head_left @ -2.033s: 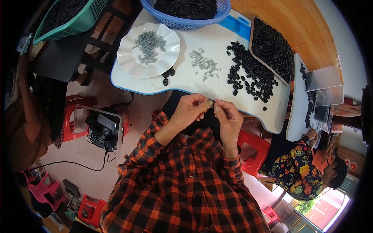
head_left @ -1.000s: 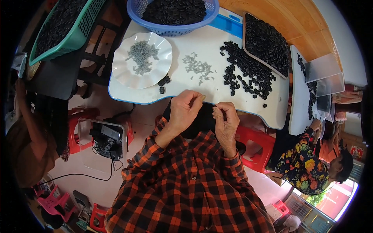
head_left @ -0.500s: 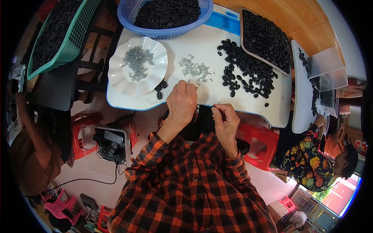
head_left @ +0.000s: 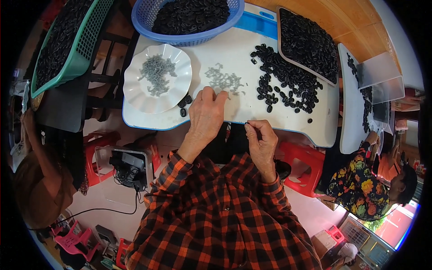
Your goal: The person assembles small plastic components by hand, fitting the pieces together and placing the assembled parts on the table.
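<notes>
Over the near edge of the pile of small grey translucent pins [head_left: 221, 80], my left hand [head_left: 206, 114] reaches with bent fingers. Its index finger stands apart from the others; the thumb is hidden, and nothing shows in the hand. My right hand [head_left: 263, 143] is closed at the table's front edge, thumb and index finger pinching a small black piece [head_left: 246, 123], mostly covered by the fingertips. Many loose black oval pieces [head_left: 294, 83] with holes lie on the white table [head_left: 189, 118] to the right. Several more black pieces [head_left: 183, 105] sit beside the scalloped white plate [head_left: 135, 96], which holds more grey pins.
A blue basket [head_left: 193, 39] and a tray [head_left: 282, 56], both full of black pieces, stand at the back. A green basket [head_left: 83, 58] is at far left. Red stools [head_left: 303, 168] flank me. Other people work at both sides, one in a flowered sleeve [head_left: 355, 186].
My left hand has shifted slightly left and away from me, and its index finger has spread from the others. My right hand stays in place with its black piece.
</notes>
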{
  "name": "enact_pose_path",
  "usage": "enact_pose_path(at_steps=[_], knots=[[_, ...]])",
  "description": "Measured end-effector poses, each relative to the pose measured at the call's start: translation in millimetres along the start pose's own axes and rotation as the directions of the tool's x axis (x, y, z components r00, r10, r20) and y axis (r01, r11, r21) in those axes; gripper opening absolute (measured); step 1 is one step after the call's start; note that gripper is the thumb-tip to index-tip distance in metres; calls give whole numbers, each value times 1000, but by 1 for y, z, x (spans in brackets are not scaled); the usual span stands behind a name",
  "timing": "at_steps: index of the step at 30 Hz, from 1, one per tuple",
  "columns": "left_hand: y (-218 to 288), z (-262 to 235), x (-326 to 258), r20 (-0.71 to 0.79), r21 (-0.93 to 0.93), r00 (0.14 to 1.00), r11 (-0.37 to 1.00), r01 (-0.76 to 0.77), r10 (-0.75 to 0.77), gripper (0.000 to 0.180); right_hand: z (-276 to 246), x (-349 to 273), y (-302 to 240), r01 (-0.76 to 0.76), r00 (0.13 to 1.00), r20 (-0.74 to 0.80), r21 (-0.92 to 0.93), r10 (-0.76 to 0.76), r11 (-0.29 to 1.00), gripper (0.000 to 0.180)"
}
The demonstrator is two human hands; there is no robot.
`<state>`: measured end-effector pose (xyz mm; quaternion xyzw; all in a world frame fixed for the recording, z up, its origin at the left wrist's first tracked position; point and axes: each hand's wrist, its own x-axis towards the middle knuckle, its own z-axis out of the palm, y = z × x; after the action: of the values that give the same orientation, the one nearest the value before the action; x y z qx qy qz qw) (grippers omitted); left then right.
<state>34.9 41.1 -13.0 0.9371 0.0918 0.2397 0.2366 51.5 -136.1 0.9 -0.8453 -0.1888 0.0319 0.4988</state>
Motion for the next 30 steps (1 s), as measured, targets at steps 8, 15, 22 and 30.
enact_pose_path(at_steps=[8, 15, 22, 30], knots=[[-6, 0, -2, -65, -108, 997, 994, 34, -42, 15, 2, 1, 0, -2, 1000, 9, 12, 2, 1000, 12], [-5, 3, 6, -45, -61, 999, 998, -3, 0, 13, 1, 2, 1, 5, 1000, 0, 12, -5, 1000, 12], [-2, 7, 13, -4, -17, 998, 997, -69, 69, 13, 1, 3, 1, -7, 1000, 8, 13, 7, 1000, 12], [0, 8, 16, 50, 41, 994, 994, -103, 101, 14, -1, 3, 3, -14, 1000, -5, 0, 14, 1000, 12]])
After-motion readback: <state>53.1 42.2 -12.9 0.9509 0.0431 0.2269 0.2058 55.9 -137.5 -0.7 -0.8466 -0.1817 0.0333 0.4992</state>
